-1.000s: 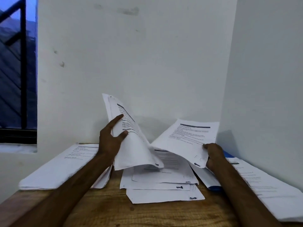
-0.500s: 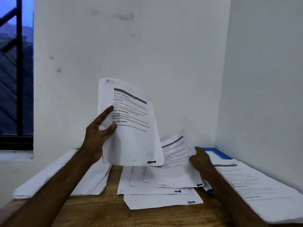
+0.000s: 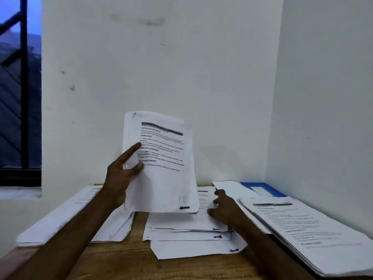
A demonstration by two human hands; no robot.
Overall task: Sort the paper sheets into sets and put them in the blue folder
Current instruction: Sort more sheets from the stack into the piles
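Left hand [image 3: 118,179]: grasps printed sheet [image 3: 163,186] by its left edge, upright above the table [image 3: 125,257].
Right hand [image 3: 224,211]: released, fingers resting on centre pile [image 3: 187,225].
Blue folder [image 3: 277,192]: far right corner, beyond right hand, apart from it.

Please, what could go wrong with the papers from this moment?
1. The left hand pinches the sheet upright by one edge; it may slip from the grip.
2. The middle pile lies fanned and uneven, so sets might mix.
3. The folder lies partly under the right stack; pulling it out could scatter papers.
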